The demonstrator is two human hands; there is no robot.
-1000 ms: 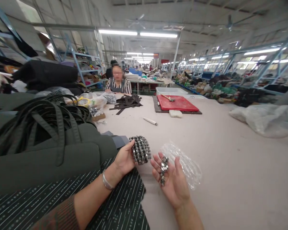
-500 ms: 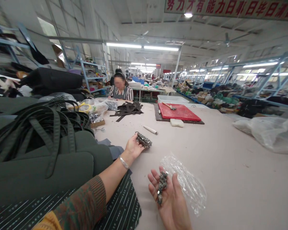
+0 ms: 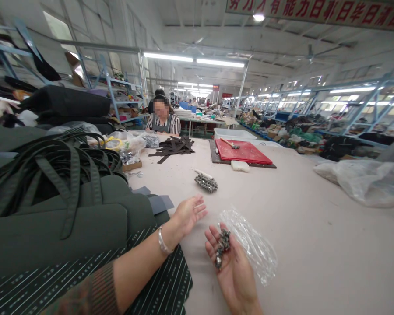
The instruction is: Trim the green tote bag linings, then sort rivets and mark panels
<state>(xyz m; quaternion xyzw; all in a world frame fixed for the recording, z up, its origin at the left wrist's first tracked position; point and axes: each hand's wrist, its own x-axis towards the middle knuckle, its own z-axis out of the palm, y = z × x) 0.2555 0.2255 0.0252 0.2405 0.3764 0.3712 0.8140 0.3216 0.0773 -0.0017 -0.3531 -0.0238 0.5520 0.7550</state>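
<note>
My right hand (image 3: 233, 266) lies palm up over the table, cupping a small cluster of metal studs (image 3: 222, 246). A crumpled clear plastic bag (image 3: 249, 245) rests on the table against its far side. My left hand (image 3: 189, 213) hovers empty with fingers stretched out, just left of the right hand. A block of linked metal studs (image 3: 205, 181) lies on the table beyond it, apart from both hands.
Dark green bags with straps (image 3: 62, 192) pile up at the left, over striped black cloth (image 3: 170, 280). Farther off lie a white marker (image 3: 202, 173), black cut pieces (image 3: 174, 146), a red board (image 3: 243, 152) with a hammer, and a large plastic bag (image 3: 364, 177). A seated person (image 3: 162, 118) works at the far end.
My left hand carried the stud block forward, set it down on the table and drew back empty and open. My right hand kept the loose studs in its palm.
</note>
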